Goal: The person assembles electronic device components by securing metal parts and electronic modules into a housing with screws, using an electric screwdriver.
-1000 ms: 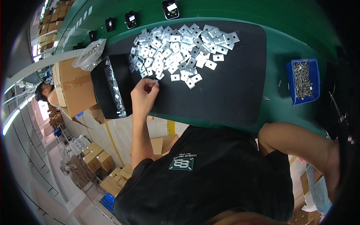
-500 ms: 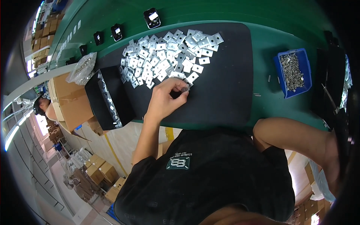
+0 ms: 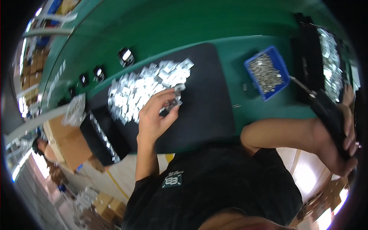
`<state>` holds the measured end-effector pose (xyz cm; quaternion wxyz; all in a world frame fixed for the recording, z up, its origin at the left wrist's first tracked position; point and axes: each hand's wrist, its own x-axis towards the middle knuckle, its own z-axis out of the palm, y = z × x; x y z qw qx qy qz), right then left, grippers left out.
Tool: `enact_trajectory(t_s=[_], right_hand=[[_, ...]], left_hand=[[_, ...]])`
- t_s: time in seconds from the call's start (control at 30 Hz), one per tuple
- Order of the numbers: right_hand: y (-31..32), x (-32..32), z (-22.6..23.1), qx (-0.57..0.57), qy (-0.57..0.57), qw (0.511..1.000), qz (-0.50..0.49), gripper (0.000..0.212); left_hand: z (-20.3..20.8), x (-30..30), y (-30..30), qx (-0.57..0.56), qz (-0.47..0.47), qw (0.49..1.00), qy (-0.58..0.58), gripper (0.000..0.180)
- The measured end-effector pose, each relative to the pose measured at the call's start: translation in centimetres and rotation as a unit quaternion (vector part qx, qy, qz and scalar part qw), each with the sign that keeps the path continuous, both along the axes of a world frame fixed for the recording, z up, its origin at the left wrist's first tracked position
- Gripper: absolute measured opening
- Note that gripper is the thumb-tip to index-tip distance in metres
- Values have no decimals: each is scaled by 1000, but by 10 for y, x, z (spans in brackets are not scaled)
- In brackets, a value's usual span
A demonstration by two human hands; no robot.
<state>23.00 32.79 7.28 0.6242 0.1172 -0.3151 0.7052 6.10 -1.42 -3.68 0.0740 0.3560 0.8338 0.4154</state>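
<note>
Centrally, the left hand (image 3: 155, 115) is pinching a small square metal plate (image 3: 174, 102) in a narrow grip, the plate pile (image 3: 142, 90) lying just beyond; the right hand (image 3: 337, 142) is clasping a black screwdriver (image 3: 326, 111), well apart.

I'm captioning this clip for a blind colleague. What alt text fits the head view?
Seen from above, a person's left hand pinches a small metal plate lifted from a pile of metal plates on a black mat over a green table. The right hand grips a black tool near a blue bin of small metal parts.
</note>
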Motion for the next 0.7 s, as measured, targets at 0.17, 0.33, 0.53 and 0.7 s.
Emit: enact_trajectory(t_s=[0.17,0.33,0.53,0.7], right_hand=[[-32,-17,-3,90,-32,995,18,40],[-29,-14,-3,109,-29,994,-4,40],[-32,-25,-3,112,-42,993,1,38],[-38,-36,-3,68,-43,997,11,35]], left_hand=[[25,-15,72,76,-74,994,40,26],[82,-14,133,218,-324,918,73,20],[100,29,164,418,-409,810,-48,21],[86,42,165,485,-395,780,-16,21]])
